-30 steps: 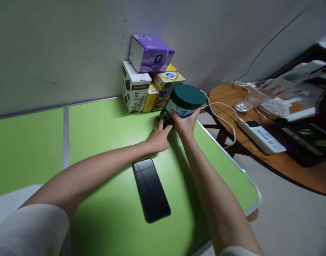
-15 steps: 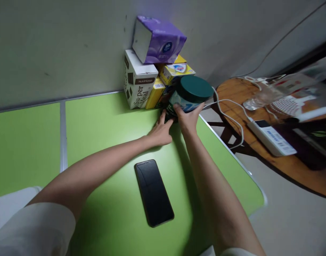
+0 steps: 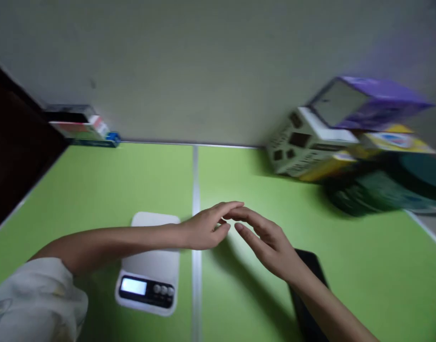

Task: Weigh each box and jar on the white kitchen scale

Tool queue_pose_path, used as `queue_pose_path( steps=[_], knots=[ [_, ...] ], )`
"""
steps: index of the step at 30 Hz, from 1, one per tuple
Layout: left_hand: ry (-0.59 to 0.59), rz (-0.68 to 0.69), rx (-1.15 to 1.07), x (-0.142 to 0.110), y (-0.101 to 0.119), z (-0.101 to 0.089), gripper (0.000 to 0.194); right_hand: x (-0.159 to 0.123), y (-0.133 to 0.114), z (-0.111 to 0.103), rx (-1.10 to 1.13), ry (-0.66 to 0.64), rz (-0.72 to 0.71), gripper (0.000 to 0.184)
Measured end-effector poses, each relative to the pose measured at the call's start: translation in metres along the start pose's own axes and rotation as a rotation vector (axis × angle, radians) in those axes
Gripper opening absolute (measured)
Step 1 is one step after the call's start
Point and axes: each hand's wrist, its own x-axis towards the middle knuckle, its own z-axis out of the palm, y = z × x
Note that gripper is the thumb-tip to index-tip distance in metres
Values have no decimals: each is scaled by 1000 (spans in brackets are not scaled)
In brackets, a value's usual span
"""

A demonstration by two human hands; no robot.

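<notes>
My left hand (image 3: 205, 228) is over the middle of the green table, its fingers stretched out to the right. Opposite it, my right hand (image 3: 270, 242) points its fingers to the left, thumb apart. The fingertips of the two hands meet or overlap; which one, I cannot tell. Neither hand holds anything. Under my left forearm lies a white kitchen scale (image 3: 150, 266) with a lit display, partly covered by the arm. A black phone (image 3: 310, 266) lies beneath my right wrist, partly hidden. The dark green tub (image 3: 374, 190) stands at the right, blurred.
Behind the tub, a white box (image 3: 303, 142) and yellow boxes (image 3: 399, 140) carry a purple tissue pack (image 3: 382, 102) against the wall. Several small boxes (image 3: 84, 128) are stacked at the far left corner. A metal seam (image 3: 195, 180) divides the green tabletop (image 3: 150, 175).
Both hands have let go of the green tub and moved left to the middle of the table. The view has swung left, bringing the scale and the far-left boxes into sight.
</notes>
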Motion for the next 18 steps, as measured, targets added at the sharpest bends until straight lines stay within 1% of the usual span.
queue_pose_path(
  steps=[2, 5, 7, 8, 9, 11, 13, 14, 16, 18],
  knots=[
    [148, -53, 4, -25, -13, -31, 47, 31, -8, 31, -28, -91, -12, 34],
    [322, -113, -59, -57, -43, -82, 40, 81, -14, 82, 7, -207, -4, 44],
    [447, -120, -98, -75, -66, -121, 40, 118, -17, 115, 111, -232, 4, 46],
    [528, -121, -89, -84, -77, -143, 43, 139, -18, 131, 173, -229, 17, 45],
    [623, -125, -62, -92, -88, -167, 46, 162, -20, 146, 232, -222, 36, 45],
    [834, -156, 30, -105, -106, -220, 58, 213, -25, 174, 321, -194, 86, 44],
    [1030, -225, 140, -114, -118, -279, 67, 266, -33, 203, 372, -162, 102, 47],
    [1119, -274, 212, -118, -123, -309, 69, 293, -37, 218, 388, -139, 89, 51],
    [1231, -386, 375, -124, -130, -365, 68, 343, -45, 246, 387, -96, 40, 61],
    [1313, -446, 478, -129, -136, -413, 66, 384, -50, 271, 347, -43, 5, 71]
  ],
)
